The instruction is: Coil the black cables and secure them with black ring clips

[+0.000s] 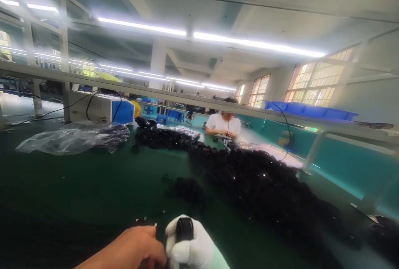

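My right hand (195, 244), in a white glove, is wrapped around a tightly coiled black cable (185, 229) near the bottom centre. Just beside it on the left is my bare left hand (134, 246), its fingers curled in. A small bright tip shows at the edge of the left fingers, but what they hold is hidden. Past the left hand, small dark pieces with pale ends (141, 220) show against the green tabletop (102, 186). Ahead of both hands lies a small dark clump of cables (187, 190).
A long heap of black coiled cables (249, 177) runs along the right. Clear plastic bags (75, 138) lie at left near a white-and-blue machine (99, 109). A shelf rail (174, 94) crosses above, bearing a blue tray (311, 111). Opposite sits a person in white (215, 123).
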`<state>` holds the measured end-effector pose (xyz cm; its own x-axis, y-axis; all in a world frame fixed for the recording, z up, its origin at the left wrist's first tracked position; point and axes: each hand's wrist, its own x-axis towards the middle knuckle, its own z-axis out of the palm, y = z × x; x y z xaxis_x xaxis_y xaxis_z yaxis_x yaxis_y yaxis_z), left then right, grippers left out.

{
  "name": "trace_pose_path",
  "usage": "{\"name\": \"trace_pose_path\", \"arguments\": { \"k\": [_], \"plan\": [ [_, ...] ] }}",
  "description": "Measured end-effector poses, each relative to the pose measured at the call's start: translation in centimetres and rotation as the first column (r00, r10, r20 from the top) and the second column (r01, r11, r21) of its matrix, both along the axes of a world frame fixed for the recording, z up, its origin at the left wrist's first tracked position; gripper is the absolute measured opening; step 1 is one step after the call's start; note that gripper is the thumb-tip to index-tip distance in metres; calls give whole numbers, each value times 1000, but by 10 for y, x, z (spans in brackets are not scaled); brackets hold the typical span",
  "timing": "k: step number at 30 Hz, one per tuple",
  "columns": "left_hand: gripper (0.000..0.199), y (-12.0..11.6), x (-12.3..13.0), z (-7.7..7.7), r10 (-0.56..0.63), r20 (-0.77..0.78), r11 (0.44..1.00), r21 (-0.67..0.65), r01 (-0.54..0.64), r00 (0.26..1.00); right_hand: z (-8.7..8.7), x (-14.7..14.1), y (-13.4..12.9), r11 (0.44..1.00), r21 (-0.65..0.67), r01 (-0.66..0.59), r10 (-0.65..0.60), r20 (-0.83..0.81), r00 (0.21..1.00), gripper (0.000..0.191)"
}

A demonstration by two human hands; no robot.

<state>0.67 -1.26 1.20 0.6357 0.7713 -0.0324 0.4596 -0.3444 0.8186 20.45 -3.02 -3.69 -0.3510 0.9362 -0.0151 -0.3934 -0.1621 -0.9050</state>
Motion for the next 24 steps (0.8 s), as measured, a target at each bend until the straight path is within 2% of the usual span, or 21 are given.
{"name": "trace_pose_path", "arguments": {
  "k": [2, 4, 9, 13, 16, 20, 22, 24],
  "plan": [
    [26, 3, 2, -1, -23, -58, 999, 40, 25, 998, -1, -1, -1, 993, -25, 113, -110, 72, 991, 40],
    [34, 8, 5, -4, -22, -91, 996, 79, 30, 996, -1, -1, -4, 990, -24, 139, -134, 143, 981, 48],
    [54, 13, 10, -15, -18, -94, 999, 30, 21, 995, -6, -5, -8, 997, -72, 4, 21, 345, 938, 60],
    [62, 7, 12, -24, -58, -90, 998, -4, 58, 994, -19, -14, -6, 991, -134, -11, 69, 435, 898, 74],
    [59, 0, 16, -30, -53, -126, 997, 53, 61, 991, -27, -20, -7, 991, -123, 57, 7, 466, 885, 80],
    [52, 3, 21, -28, -10, -288, 986, 159, 58, 958, -28, -26, -13, 970, 49, 239, -238, 398, 886, 88],
    [45, 12, 20, -25, -80, -341, 987, 103, 121, 937, -25, -27, -15, 961, 100, 259, -276, 446, 851, 84],
    [29, 22, 17, -24, -174, -296, 985, -47, 168, 939, -20, -27, -15, 967, 109, 231, -253, 552, 795, 66]
  ]
}}
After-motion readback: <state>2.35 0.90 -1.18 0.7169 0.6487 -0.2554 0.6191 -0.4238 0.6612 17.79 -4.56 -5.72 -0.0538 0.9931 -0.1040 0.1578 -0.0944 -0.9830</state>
